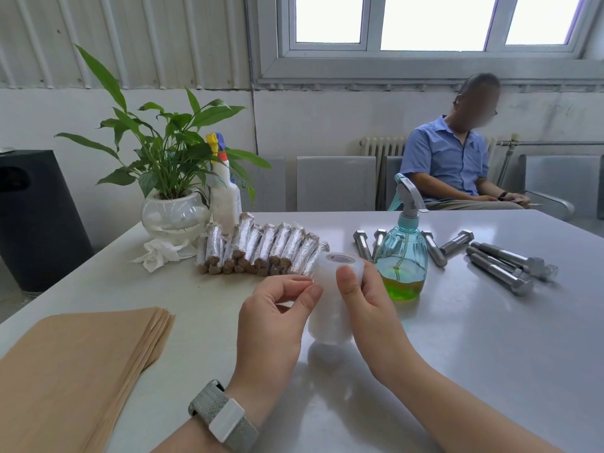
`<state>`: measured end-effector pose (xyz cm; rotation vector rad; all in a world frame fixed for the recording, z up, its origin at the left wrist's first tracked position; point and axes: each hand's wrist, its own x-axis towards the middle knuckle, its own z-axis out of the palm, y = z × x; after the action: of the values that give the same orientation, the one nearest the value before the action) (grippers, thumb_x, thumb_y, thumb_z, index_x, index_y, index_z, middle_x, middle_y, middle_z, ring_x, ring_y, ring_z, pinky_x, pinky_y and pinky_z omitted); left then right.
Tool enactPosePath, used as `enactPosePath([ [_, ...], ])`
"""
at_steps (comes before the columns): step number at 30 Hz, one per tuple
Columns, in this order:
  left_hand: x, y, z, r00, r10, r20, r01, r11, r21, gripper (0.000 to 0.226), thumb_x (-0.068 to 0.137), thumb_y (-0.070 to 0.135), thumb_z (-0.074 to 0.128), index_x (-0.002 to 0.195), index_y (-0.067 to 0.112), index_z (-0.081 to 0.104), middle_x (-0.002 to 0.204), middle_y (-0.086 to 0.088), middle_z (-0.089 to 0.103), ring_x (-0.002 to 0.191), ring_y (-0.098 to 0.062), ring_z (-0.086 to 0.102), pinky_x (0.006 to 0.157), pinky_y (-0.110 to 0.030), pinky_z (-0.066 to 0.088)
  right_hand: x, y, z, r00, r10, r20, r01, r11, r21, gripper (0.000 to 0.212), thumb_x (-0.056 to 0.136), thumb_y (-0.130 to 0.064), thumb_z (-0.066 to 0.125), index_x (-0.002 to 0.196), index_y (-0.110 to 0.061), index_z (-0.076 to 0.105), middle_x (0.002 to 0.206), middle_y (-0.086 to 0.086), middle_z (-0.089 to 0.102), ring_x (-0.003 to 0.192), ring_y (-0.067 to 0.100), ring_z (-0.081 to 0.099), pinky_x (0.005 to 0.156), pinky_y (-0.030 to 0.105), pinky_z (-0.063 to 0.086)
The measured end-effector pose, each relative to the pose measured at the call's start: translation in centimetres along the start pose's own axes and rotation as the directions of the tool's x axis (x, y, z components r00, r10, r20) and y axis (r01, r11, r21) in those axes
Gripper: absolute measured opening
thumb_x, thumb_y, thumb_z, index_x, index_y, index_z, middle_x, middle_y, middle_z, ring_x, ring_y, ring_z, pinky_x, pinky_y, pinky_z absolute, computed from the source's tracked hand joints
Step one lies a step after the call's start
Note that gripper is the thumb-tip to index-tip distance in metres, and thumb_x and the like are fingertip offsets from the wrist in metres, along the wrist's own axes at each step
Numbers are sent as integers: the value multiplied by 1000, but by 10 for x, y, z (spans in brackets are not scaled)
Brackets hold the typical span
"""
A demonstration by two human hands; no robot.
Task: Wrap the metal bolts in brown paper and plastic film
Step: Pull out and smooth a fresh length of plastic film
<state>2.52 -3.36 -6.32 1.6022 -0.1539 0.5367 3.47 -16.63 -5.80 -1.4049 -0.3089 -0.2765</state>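
- Standing upright on the pale grey smooth tabletop (457, 338), a white translucent roll of plastic film (328, 308) is steadied by the right hand (369, 308), whose fingers are curled round its side with the thumb pressed on its near face.
- At the roll's left edge something is pinched between thumb and forefinger of the left hand (277, 308), probably the loose end of the film being sought; the film itself is too clear to be made out there.
- Bare grey steel hex-head bolts (503, 266), threaded and shiny, are laid at the far right, within reach for wrapping.
- Finished bolts wrapped in brown paper and glossy film (261, 248) are stacked in a row at the far centre, out of the working area.
- A flat stack of matte brown paper sheets (75, 364) is kept at the near left.
- A teal plastic spray bottle holding green liquid (403, 256) is stood just beyond the right hand.
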Motion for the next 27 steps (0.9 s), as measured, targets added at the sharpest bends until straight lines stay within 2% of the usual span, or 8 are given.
enactPosePath([
  [3, -1, -3, 0, 990, -95, 102, 93, 995, 25, 30, 77, 43, 72, 102, 26, 72, 95, 13, 74, 86, -1, 67, 73, -10, 48, 2, -1, -2, 998, 43, -52, -40, 998, 45, 51, 80, -54, 53, 116, -18, 59, 103, 3, 69, 89, 11, 67, 72, 28, 57],
  [6, -4, -6, 4, 993, -35, 116, 18, 990, 141, 22, 87, 30, 70, 107, 23, 74, 104, 14, 71, 91, 4, 65, 75, -7, 44, 4, 0, -2, 990, 105, -93, -100, 993, 60, 59, 76, -61, 53, 110, -14, 58, 103, 10, 66, 90, 18, 65, 77, 36, 56],
  [9, -6, -7, 6, 996, -18, 85, 3, 985, 172, 16, 86, 24, 73, 101, 23, 76, 102, 17, 70, 89, 7, 64, 72, -8, 44, 5, 1, -2, 983, 117, -142, -105, 990, 94, 59, 74, -64, 54, 104, -13, 57, 90, 5, 64, 80, 13, 63, 66, 28, 53],
  [12, -10, -7, 7, 997, 1, 76, -17, 979, 203, 14, 82, 19, 77, 88, 31, 76, 95, 21, 70, 84, 4, 65, 70, -13, 46, 9, -1, -4, 972, 145, -182, -119, 982, 150, 65, 71, -65, 55, 106, -11, 57, 90, 6, 61, 86, 19, 60, 82, 47, 53],
  [15, -6, -6, 5, 999, 8, 38, -15, 981, 194, 11, 79, 20, 80, 79, 30, 74, 87, 18, 71, 78, 2, 65, 66, -10, 44, 10, -4, -5, 972, 173, -160, -134, 964, 228, 69, 73, -64, 56, 110, -6, 56, 89, 8, 60, 88, 23, 59, 92, 53, 48],
  [19, 0, -6, -2, 987, -54, 152, 22, 978, 207, 25, 86, 31, 72, 110, 35, 68, 107, 21, 65, 89, 5, 62, 69, -8, 43, 10, -6, -5, 971, 193, -143, -154, 957, 245, 65, 77, -60, 53, 115, -7, 57, 93, 7, 64, 92, 21, 63, 97, 53, 49],
  [21, -1, -6, 0, 977, -21, 213, -33, 969, 245, 27, 90, 31, 66, 117, 31, 69, 115, 20, 61, 98, 8, 59, 74, -9, 42, 10, -7, -4, 973, 192, -131, -155, 956, 251, 65, 79, -58, 52, 115, -4, 57, 89, 6, 65, 88, 19, 63, 95, 53, 49],
  [27, -9, -5, 4, 969, 182, 165, -237, 871, 430, 18, 92, 28, 66, 107, 27, 76, 106, 20, 62, 99, 0, 60, 80, -17, 45, 10, -7, -3, 963, 196, -183, -155, 964, 216, 72, 74, -65, 54, 110, -2, 56, 88, 10, 59, 85, 25, 59, 88, 53, 49],
])
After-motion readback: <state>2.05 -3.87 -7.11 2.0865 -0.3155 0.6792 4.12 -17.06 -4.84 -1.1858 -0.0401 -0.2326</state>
